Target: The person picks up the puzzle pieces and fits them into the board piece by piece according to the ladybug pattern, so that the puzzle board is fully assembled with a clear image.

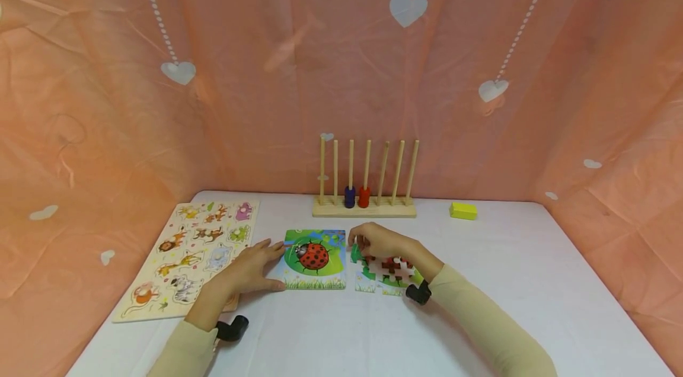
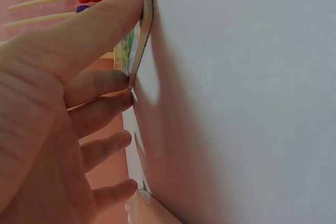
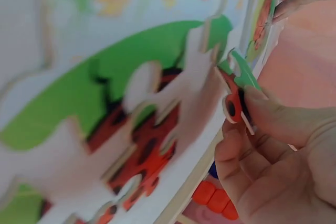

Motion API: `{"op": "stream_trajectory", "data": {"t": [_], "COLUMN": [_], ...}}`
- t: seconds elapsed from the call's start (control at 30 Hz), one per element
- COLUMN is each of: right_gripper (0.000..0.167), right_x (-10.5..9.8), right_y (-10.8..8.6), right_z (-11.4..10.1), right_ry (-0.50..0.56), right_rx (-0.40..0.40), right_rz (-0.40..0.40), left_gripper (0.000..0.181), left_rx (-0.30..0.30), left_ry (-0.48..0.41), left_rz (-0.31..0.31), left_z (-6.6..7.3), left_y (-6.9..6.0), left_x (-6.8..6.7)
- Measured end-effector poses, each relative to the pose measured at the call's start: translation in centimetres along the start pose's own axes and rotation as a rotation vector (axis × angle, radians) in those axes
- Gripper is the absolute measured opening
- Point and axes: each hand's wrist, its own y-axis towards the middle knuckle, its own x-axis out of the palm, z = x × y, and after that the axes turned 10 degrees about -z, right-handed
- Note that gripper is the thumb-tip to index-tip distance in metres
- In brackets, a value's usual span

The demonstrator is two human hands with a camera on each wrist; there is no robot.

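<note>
A ladybug picture board [image 1: 313, 259] lies flat at the middle of the table. My left hand [image 1: 248, 270] rests at its left side, fingers spread and thumb at the lower left corner; in the left wrist view the thumb and fingertips touch the board's edge. Right of the board is a partly assembled ladybug puzzle [image 1: 365, 288] with gaps between pieces. Over its upper left part, my right hand [image 1: 381, 242] pinches a red and green puzzle piece [image 3: 234, 100] between thumb and fingers, tilted off the surface in the right wrist view.
An animal puzzle board [image 1: 171, 270] lies at the left, partly under the left forearm. Behind stands a wooden rack [image 1: 325, 210] of upright pegs with blue beads [image 1: 349, 197] and red beads [image 1: 364, 197]. A yellow block [image 1: 463, 211] sits at the back right.
</note>
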Motion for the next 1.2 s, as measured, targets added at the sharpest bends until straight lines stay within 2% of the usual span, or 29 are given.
{"op": "stream_trajectory", "data": {"t": [0.23, 0.4, 0.67, 0.8, 0.93, 1.2], "right_gripper": [0.023, 0.022, 0.022, 0.023, 0.024, 0.036], "right_x": [0.2, 0.7, 2.2, 2.9, 3.5, 4.4], "right_y": [1.7, 3.8, 7.5, 8.8, 9.7, 10.0], "right_z": [-1.0, -1.8, -4.0, -4.9, -5.6, -5.8], "right_ry": [0.039, 0.055, 0.019, 0.006, -0.03, -0.208], "right_rx": [-0.031, -0.065, -0.054, -0.035, -0.013, 0.013], "right_rz": [0.046, 0.048, 0.021, 0.032, 0.051, 0.092], "left_gripper": [0.083, 0.083, 0.085, 0.085, 0.086, 0.087], "left_rx": [-0.003, -0.007, -0.026, -0.03, -0.01, -0.016], "left_ry": [-0.001, -0.008, -0.004, 0.009, 0.02, 0.029], "left_rz": [0.005, 0.006, 0.01, 0.019, 0.027, 0.029], "left_z": [0.0, 0.0, -0.1, -0.1, 0.0, 0.0], "left_y": [-0.1, -0.2, 0.0, 0.0, -0.1, -0.1], "left_x": [0.0, -0.1, -0.1, -0.1, -0.1, -0.1]}}
